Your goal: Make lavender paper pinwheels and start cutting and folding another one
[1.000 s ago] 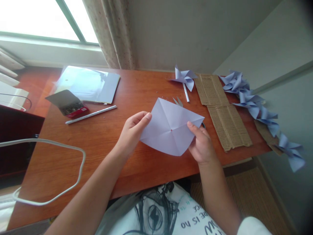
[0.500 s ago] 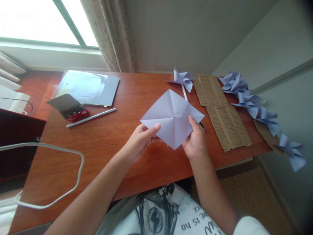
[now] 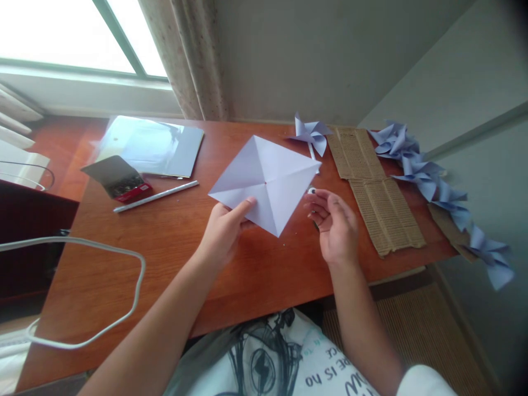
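Note:
My left hand (image 3: 225, 231) pinches the lower left edge of a pale lilac square of paper (image 3: 268, 179) creased along both diagonals, held tilted above the wooden desk (image 3: 173, 242). My right hand (image 3: 336, 225) has let go of the sheet and hovers just right of it, fingers loosely curled, above a small dark object with a white spot that is mostly hidden under the fingers. A finished paper pinwheel on a white stick (image 3: 311, 135) lies behind the sheet.
Corrugated cardboard strips (image 3: 377, 187) lie on the right. Several lilac pinwheels (image 3: 433, 181) trail off the desk's right edge. At the left are a plastic-wrapped paper pack (image 3: 150, 146), a small open box of pins (image 3: 121, 181), a white stick (image 3: 157, 195) and a white cable (image 3: 99, 286).
The sheet moved up and left, away from my body. My right hand released its right corner and only the left hand holds it now.

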`<state>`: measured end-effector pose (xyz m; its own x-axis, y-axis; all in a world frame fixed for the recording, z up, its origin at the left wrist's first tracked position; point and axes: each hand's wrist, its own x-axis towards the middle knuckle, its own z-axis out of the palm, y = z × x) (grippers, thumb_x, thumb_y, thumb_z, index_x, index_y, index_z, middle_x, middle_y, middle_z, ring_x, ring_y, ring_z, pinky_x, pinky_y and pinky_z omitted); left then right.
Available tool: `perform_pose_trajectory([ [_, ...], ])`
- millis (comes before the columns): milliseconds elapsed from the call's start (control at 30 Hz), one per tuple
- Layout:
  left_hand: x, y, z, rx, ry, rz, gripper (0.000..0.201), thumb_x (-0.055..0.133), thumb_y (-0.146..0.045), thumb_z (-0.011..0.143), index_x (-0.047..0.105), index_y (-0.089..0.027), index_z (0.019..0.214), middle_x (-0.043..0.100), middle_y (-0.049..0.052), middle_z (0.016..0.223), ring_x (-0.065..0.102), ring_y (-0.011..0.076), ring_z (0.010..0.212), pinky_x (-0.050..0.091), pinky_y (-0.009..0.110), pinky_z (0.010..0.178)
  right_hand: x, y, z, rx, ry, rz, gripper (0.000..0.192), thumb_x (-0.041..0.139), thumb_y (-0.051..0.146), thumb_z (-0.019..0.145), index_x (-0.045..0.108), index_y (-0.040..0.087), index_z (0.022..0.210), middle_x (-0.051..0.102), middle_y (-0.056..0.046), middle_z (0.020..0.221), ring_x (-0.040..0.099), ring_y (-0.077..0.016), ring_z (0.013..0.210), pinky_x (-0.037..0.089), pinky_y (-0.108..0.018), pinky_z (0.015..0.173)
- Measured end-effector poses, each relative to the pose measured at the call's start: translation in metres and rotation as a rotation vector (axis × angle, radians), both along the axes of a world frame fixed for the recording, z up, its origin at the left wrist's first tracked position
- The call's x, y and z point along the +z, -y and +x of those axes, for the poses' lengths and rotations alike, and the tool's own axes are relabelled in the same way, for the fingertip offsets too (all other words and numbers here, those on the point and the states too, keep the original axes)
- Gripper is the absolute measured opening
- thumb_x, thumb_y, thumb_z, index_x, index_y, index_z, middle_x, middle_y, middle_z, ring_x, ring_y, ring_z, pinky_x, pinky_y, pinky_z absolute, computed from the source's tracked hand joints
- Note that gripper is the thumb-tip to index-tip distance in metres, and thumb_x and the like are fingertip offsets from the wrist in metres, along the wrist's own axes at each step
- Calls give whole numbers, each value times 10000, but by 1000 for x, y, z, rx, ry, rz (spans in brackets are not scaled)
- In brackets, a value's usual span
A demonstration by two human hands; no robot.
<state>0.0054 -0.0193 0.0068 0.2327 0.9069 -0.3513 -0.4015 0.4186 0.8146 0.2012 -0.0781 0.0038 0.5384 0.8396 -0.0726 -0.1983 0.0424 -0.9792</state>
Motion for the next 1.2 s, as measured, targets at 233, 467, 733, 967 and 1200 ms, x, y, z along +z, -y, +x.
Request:
perform_pose_trajectory([
  [233, 4, -13, -9, 231, -2, 39, 297, 824, -273, 719, 709, -148, 962, 745, 35, 919, 706, 176, 786, 605, 290, 698, 6, 28, 7, 483, 940, -309, 212, 754, 371, 861, 700, 203, 980, 664, -15, 870, 599, -155, 679, 495, -303, 673],
  [467, 6, -13, -8, 219, -2, 53, 271, 810, -263, 720, 700, -149, 939, 743, 45, 934, 715, 194, 842, 617, 291, 716, 4, 36, 1, 463, 1282, -634, 510, 833, 585, 723, 570, 223, 967, 677, -22, 932, 673, -254, 809, 395, -319, 606],
  [733, 7, -10, -8, 204, 35, 47, 211, 790, -221, 754, 715, -151, 938, 753, 47, 961, 711, 176, 799, 621, 286, 700, -6, 27, -3, 484, 1283, -463, 138, 639, 280, 970, 609, 222, 847, 683, -12, 852, 656, -207, 772, 421, -313, 668],
  [967, 7, -9, -7, 184, 32, 51, 224, 771, -226, 777, 718, -145, 979, 766, 67, 978, 726, 210, 867, 623, 296, 712, -17, 29, -2, 376, 1249, -121, 177, 518, 172, 1012, 695, 169, 1022, 705, -83, 970, 672, -220, 906, 510, -333, 843],
  [1200, 10, -8, -7, 188, 32, 47, 244, 768, -232, 776, 714, -154, 1000, 772, 70, 1019, 735, 229, 923, 622, 294, 723, -22, 68, 3, 356, 1459, -52, 338, 552, 200, 999, 648, 114, 1312, 637, -155, 1108, 582, -268, 1012, 524, -418, 898],
])
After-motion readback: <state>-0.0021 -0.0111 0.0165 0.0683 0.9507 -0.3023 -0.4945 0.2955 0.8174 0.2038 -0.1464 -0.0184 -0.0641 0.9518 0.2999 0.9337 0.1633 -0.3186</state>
